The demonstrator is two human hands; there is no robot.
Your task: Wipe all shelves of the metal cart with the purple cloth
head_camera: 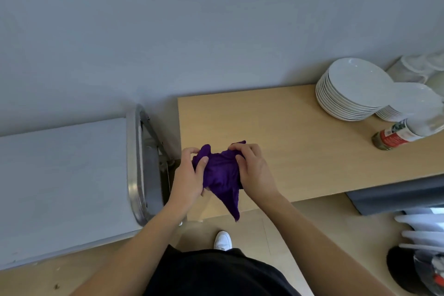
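Observation:
The purple cloth (222, 176) is bunched between both hands above the left end of a wooden table, one corner hanging down toward the floor. My left hand (188, 175) grips its left side with curled fingers and thumb. My right hand (253, 170) grips its right side. The metal cart (134, 163) stands to the left of my hands; I see its pale top shelf (62, 180) and its rounded steel handle. Lower shelves are hidden from this angle.
The wooden table (300, 142) runs along the grey wall, right beside the cart. Stacked white plates (350, 89), a spice bottle (394, 137) and clear containers sit at its right end. A rack of white items (422, 230) stands at lower right. My white shoe (223, 240) is on the floor.

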